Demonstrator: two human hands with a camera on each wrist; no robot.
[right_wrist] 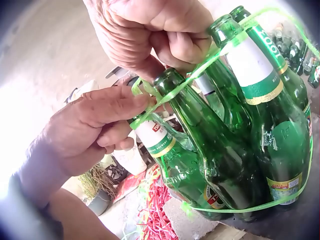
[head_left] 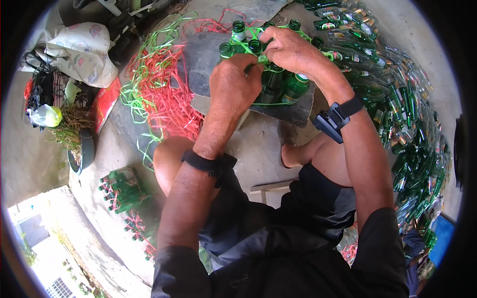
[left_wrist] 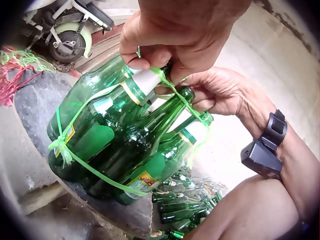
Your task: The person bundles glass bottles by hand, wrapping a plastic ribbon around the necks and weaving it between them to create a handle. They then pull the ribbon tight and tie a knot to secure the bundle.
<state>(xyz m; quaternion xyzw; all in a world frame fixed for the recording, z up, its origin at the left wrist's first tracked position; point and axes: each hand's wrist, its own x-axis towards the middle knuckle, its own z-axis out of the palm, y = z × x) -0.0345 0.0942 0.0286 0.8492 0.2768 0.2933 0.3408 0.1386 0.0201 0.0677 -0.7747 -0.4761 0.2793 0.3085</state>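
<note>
A bundle of several green glass beer bottles (head_left: 296,88) stands upright on a dark stone slab (head_left: 198,62). Bright green plastic strapping (left_wrist: 102,176) circles the bottles low down, with a knot at one side. More of the green strap (right_wrist: 202,66) runs across the bottle necks. At the near left of the bundle, my left hand (head_left: 235,83) pinches the strap between thumb and forefinger beside a bottle mouth. Opposite it, my right hand (head_left: 297,52) has its fingers curled at the strap, over the bottle tops. Part of its grip is hidden behind the knuckles.
Loose red and green strapping (head_left: 166,92) lies heaped left of the slab. A large pile of green bottles (head_left: 405,107) covers the floor to the right. Another tied bottle bundle (head_left: 121,187) stands at lower left. A parked scooter (left_wrist: 70,40) shows in the left wrist view.
</note>
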